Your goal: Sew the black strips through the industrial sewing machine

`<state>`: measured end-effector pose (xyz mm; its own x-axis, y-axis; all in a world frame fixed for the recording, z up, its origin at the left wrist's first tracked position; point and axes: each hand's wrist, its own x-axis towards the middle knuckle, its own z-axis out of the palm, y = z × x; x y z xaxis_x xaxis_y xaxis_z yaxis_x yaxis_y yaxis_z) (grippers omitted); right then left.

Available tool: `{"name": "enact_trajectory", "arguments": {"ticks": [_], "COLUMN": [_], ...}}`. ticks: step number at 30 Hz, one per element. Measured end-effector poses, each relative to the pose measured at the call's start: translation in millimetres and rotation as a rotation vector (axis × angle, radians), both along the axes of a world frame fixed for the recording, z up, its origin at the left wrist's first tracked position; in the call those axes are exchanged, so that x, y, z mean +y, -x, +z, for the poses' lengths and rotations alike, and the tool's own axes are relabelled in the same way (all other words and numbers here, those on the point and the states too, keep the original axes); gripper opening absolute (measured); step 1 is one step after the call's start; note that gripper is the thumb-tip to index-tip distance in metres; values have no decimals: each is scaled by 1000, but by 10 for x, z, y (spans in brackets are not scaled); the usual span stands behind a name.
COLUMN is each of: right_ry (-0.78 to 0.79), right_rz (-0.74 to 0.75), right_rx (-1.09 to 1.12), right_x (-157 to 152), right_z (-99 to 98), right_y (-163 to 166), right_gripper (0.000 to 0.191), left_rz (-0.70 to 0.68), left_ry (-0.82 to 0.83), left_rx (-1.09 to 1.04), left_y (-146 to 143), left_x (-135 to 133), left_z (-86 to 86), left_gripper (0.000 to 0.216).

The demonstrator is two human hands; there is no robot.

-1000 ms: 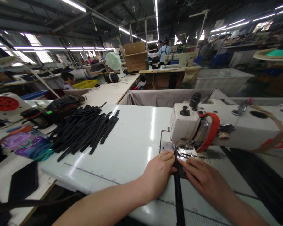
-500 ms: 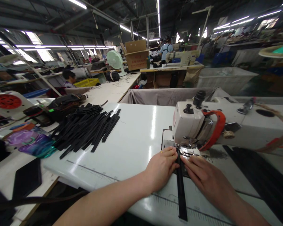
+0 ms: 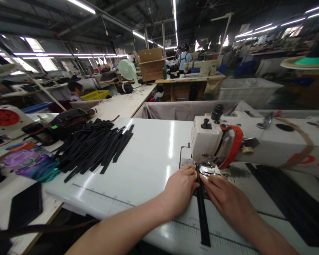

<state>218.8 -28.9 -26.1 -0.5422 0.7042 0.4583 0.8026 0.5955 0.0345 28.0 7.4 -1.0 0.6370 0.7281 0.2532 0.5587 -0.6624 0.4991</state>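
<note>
A black fabric strip (image 3: pixel 202 216) runs from under the head of a white sewing machine (image 3: pixel 206 138) toward me across the table. My left hand (image 3: pixel 181 189) pinches the strip's left edge close to the presser foot, fingers closed. From the other side, my right hand (image 3: pixel 224 193) has its fingers drawn together on the strip's right edge, beside the metal plate (image 3: pixel 208 170). The needle point is hidden behind the fingertips. Left of the hands lies a loose pile of black strips (image 3: pixel 95 145). Longer black strips (image 3: pixel 284 202) lie at the right, under the machine arm.
The white table (image 3: pixel 151 152) has a ruler scale along its front edge. A purple-teal pouch (image 3: pixel 33 163) and a dark flat phone-like object (image 3: pixel 26 205) lie at the left. Farther off stand a fan (image 3: pixel 127 69), a cardboard box (image 3: pixel 151 65) and a person (image 3: pixel 184 58).
The view has turned slightly, so the scene sits a little farther left. Both hands stay on the strip at the machine, and the strip's near end is slightly closer to the machine.
</note>
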Motion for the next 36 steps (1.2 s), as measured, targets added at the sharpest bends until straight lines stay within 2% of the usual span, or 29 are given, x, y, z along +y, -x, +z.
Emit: {"name": "enact_trajectory", "arguments": {"ticks": [7, 11, 15, 19, 22, 27, 33, 36], "right_ry": [-12, 0, 137, 321, 371, 309, 181, 133], "right_rz": [-1, 22, 122, 287, 323, 294, 178, 126], "right_rx": [51, 165, 288, 291, 277, 285, 282, 262], "right_x": [-9, -14, -71, -150, -171, -121, -32, 8], "right_z": [42, 89, 172, 299, 352, 294, 176, 139], "right_y": [20, 5, -18, -1, 12, -2, -32, -43], "right_gripper": [30, 27, 20, 18, 18, 17, 19, 21], "left_rz": [24, 34, 30, 34, 32, 19, -14, 13], "left_ry": [4, -14, -16, 4, 16, 11, 4, 12], "left_rx": [-10, -36, -51, -58, -65, -90, -155, -183], "left_y": [27, 18, -5, -8, 2, 14, 30, 43], "left_x": [-14, 53, 125, 143, 136, 130, 177, 206], "left_z": [-45, -71, -48, -28, -28, -35, -66, -112], "left_gripper": [14, 21, 19, 18, 15, 20, 30, 35]}}
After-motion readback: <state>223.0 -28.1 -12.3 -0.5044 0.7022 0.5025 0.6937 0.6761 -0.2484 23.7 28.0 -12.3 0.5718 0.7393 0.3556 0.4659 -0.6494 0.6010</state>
